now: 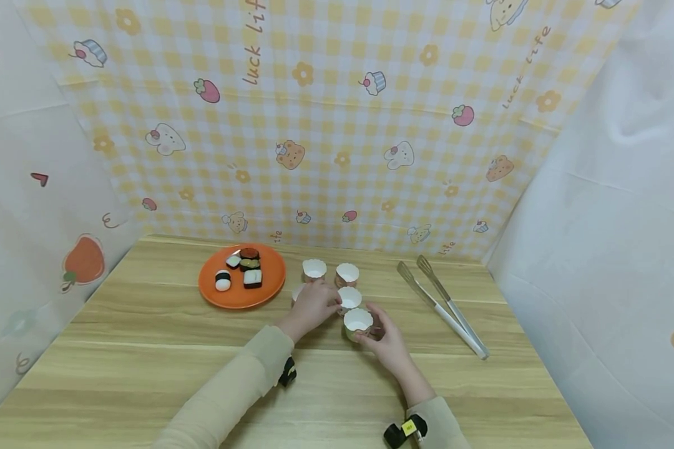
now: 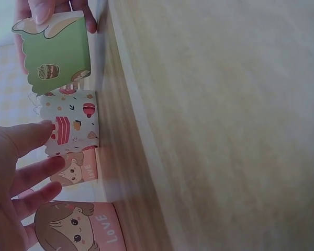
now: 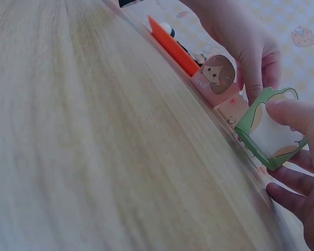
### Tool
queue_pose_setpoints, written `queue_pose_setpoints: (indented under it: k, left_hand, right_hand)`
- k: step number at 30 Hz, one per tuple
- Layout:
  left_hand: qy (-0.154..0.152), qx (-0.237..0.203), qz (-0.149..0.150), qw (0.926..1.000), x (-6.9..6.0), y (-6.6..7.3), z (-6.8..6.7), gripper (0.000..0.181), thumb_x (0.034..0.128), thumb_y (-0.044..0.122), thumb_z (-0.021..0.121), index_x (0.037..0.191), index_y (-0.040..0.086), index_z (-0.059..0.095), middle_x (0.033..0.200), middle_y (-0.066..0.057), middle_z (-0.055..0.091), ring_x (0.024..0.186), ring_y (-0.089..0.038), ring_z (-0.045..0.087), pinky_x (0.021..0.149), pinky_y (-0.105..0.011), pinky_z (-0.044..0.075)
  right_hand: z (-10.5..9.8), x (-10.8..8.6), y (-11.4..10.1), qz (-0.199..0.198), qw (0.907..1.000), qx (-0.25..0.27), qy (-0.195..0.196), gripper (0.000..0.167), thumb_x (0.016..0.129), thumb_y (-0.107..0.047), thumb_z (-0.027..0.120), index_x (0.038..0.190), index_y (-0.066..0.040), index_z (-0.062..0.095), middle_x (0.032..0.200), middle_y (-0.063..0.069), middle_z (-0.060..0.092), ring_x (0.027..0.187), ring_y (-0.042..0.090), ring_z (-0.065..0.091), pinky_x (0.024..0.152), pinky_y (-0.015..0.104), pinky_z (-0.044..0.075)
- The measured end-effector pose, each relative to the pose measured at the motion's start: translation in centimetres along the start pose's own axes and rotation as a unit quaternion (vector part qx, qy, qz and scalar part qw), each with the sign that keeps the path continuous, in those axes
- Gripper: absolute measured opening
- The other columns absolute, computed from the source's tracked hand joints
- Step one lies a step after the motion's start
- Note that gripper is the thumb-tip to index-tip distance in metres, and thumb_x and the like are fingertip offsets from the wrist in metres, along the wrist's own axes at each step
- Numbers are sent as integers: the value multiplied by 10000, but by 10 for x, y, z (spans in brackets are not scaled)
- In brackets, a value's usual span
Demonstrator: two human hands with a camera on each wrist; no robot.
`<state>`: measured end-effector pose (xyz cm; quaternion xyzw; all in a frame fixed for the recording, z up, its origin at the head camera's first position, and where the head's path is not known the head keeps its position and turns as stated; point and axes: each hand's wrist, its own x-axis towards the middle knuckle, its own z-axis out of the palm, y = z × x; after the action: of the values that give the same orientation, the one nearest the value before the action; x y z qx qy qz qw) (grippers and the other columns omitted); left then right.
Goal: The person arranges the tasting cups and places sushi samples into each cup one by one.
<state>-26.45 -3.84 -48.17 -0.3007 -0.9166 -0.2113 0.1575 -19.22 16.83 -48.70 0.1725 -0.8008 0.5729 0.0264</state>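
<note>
Fingers (image 2: 42, 170) of the left hand (image 1: 313, 304): are spreading loosely at the patterned cup (image 2: 73, 117), thumb overlapping its side, contact unclear
Right hand (image 1: 392, 346): is pinching the green cup (image 1: 358, 323) between thumb and fingers
Green cup: is showing just in front of the patterned cup
Sleeved forearms (image 1: 224, 386): are slanting inward over the desk (image 1: 118, 349)
Orange plate (image 1: 272, 274): is lying left of both hands

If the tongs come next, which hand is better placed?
Probably the right hand: it is nearer the tongs, though it holds the green cup. The left hand is farther, at another cup.
</note>
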Motion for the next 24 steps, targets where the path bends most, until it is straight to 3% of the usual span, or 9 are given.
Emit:
queue_pose_setpoints:
  k: [12, 19, 24]
  left_hand:
    - [-46, 85, -34, 9999, -3, -2, 0, 113, 801, 207, 788, 897, 156, 759, 935, 27, 699, 895, -203, 596, 794, -370, 503]
    - [76, 97, 2, 9999, -6, -5, 0, 133, 804, 211, 789, 918, 156, 750, 938, 36, 692, 876, -198, 589, 757, -373, 508]
    - [216, -86, -40, 9997, -9, -5, -1, 149, 803, 170, 786, 938, 134, 734, 937, 16, 700, 888, -215, 594, 761, -399, 506]
  right_hand:
    - [1, -1, 1, -50, 10000, -73, 17, 678, 786, 39, 754, 1363, 107, 405, 1162, 284, 566, 1027, 391, 572, 882, 549, 493]
    - [0, 0, 0, 7, 10000, -26, -18, 672, 794, 24, 755, 1368, 88, 412, 1185, 267, 563, 1031, 373, 571, 883, 530, 498]
    - [1, 3, 18, 14, 10000, 6, 58, 686, 783, 36, 762, 1373, 74, 415, 1186, 252, 567, 1027, 368, 575, 876, 522, 505]
